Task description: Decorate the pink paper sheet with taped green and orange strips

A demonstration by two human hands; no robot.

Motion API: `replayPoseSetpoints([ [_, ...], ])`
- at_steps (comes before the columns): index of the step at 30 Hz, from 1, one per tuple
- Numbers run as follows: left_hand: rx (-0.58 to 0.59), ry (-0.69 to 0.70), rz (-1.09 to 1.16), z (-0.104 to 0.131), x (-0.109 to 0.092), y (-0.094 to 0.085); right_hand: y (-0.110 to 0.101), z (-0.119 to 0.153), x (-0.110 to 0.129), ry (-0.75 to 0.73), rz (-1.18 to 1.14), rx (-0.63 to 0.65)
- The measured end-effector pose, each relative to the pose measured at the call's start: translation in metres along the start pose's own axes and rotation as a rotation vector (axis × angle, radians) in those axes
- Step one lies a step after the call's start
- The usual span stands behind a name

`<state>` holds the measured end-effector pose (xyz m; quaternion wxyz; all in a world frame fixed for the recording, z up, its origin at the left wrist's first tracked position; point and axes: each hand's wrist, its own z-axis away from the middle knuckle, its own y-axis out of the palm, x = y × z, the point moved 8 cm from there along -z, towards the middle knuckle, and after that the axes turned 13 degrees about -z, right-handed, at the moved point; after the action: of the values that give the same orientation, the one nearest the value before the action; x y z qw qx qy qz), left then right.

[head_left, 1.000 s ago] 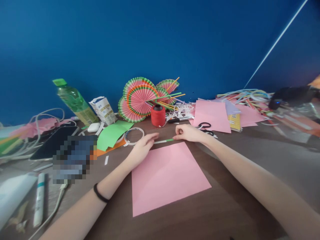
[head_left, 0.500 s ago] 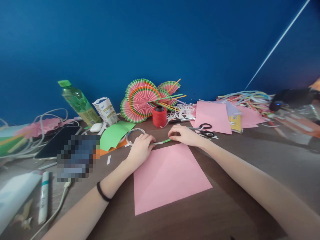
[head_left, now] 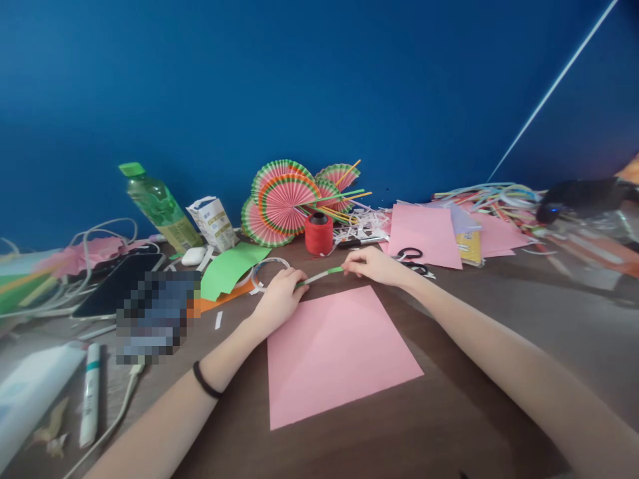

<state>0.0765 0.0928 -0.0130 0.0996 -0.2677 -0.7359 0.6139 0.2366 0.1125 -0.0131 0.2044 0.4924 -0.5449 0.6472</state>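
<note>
Between my two hands runs a narrow white-and-green strip, green at its right end and slanting up that way. My left hand is closed on its left end, at the top left corner of a pink sheet of paper. The fingertips of my right hand pinch the green end, just beyond the sheet's far edge. Directly behind my left hand lies a roll of tape, partly covered by the hand. Black-handled scissors lie beyond my right hand, their blades mostly hidden.
Pleated paper fans lean near the blue wall, behind a red thread spool. On the left are green paper, a drink bottle, a carton and a marker. More pink paper lies back right.
The strip's right end has risen, and more of its green part shows. My right hand has shifted slightly right and up; my left hand stays nearly in place.
</note>
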Motion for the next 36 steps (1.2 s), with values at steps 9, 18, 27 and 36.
replayPoseSetpoints([
  [9,0.295,-0.156,0.707,0.002,0.001,0.011,-0.023,-0.002,-0.003,-0.033,-0.035,0.007],
  [18,0.257,-0.401,0.939,0.007,0.013,0.019,-0.033,0.029,0.076,-0.587,0.193,-0.588],
  [27,0.230,-0.266,0.934,0.008,-0.010,0.005,0.038,0.027,0.071,-0.461,0.198,-0.328],
  [36,0.199,-0.277,0.840,0.011,-0.022,-0.006,0.035,0.028,0.076,-0.436,0.190,-0.308],
])
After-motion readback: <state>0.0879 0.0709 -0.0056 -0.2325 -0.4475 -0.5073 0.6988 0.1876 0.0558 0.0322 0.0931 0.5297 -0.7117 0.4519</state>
